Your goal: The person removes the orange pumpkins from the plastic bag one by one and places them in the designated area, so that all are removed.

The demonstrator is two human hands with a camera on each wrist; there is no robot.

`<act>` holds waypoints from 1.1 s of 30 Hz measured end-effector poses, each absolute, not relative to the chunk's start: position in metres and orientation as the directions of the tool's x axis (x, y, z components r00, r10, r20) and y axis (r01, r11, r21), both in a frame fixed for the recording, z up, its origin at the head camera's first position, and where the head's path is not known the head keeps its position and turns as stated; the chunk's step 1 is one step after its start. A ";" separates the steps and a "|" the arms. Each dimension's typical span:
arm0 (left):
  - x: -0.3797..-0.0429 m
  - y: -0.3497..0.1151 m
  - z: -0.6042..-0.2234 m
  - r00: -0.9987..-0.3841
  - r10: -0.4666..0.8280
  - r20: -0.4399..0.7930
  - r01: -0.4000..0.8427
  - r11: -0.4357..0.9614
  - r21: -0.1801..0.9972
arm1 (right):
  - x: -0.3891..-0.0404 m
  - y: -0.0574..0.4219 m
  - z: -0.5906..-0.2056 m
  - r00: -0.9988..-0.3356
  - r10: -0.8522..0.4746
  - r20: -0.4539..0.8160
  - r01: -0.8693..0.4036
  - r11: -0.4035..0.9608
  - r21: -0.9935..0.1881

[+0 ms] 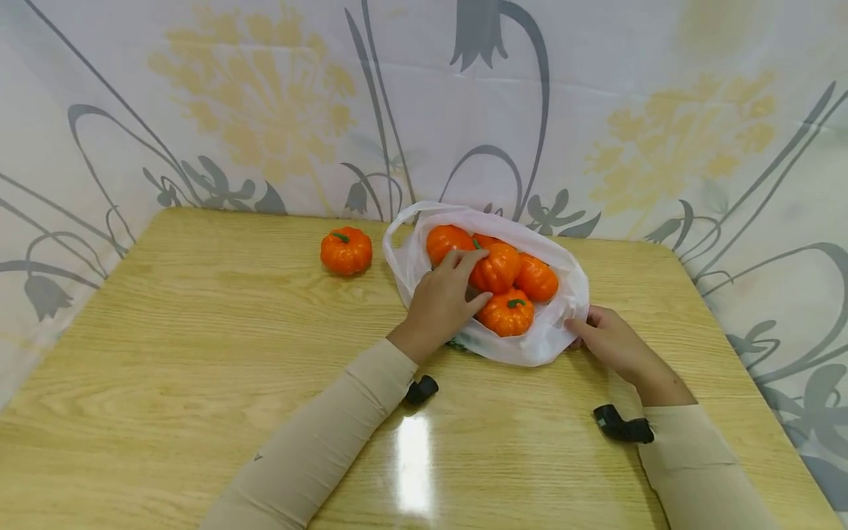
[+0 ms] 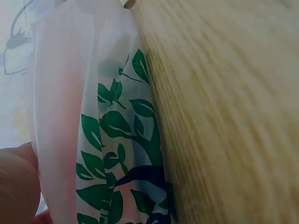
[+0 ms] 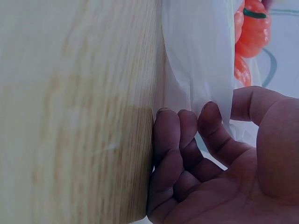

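Note:
A white plastic bag (image 1: 563,283) lies with its mouth open, and several small orange pumpkins sit inside it. My left hand (image 1: 440,302) reaches over the near left rim and holds one orange pumpkin (image 1: 498,269) on top of the others, fingers above and thumb below. Another pumpkin with a green stem (image 1: 506,315) lies just nearer, by the thumb. At the bag's right end my right hand (image 1: 612,342) pinches the rim between thumb and forefinger. The right wrist view shows its other fingers (image 3: 167,133) curled beside the tabletop. Green leaves are printed on the bag's side (image 2: 114,123).
One more orange pumpkin (image 1: 346,251) stands on the wooden table (image 1: 199,331), left of the bag. A loop handle (image 1: 395,239) of the bag sticks out toward it. Behind the table hangs a flower-patterned cloth (image 1: 424,103).

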State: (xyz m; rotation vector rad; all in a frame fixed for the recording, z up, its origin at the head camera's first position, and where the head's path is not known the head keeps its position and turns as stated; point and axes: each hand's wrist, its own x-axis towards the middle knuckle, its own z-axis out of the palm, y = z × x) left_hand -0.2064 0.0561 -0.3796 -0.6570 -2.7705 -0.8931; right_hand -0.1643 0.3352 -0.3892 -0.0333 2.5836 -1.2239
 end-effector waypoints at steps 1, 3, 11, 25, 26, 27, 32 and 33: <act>-0.206 0.056 -0.380 -0.891 0.360 0.276 0.453 0.719 0.526 | -0.164 0.335 -0.389 -0.960 -0.139 -0.244 0.100 0.644 -0.758; -0.205 0.055 -0.381 -0.889 0.363 0.277 0.457 0.709 0.537 | -0.164 0.333 -0.389 -0.959 -0.135 -0.248 0.105 0.647 -0.756; -0.204 0.056 -0.384 -0.872 0.395 0.289 0.488 0.672 0.556 | -0.162 0.334 -0.389 -0.959 -0.132 -0.251 0.108 0.648 -0.754; -0.205 0.058 -0.383 -0.886 0.363 0.288 0.459 0.602 0.654 | -0.164 0.334 -0.388 -0.962 -0.136 -0.238 0.093 0.653 -0.751; -0.206 0.058 -0.383 -0.886 0.361 0.291 0.460 0.597 0.657 | -0.164 0.334 -0.388 -0.962 -0.135 -0.235 0.091 0.654 -0.751; -0.206 0.059 -0.383 -0.885 0.359 0.295 0.460 0.593 0.660 | -0.164 0.334 -0.388 -0.963 -0.135 -0.233 0.090 0.654 -0.751; -0.206 0.058 -0.384 -0.884 0.355 0.304 0.463 0.570 0.679 | -0.166 0.334 -0.391 -0.961 -0.152 -0.230 0.086 0.627 -0.774; -0.206 0.057 -0.384 -0.884 0.353 0.306 0.463 0.567 0.681 | -0.166 0.334 -0.392 -0.961 -0.155 -0.228 0.085 0.621 -0.779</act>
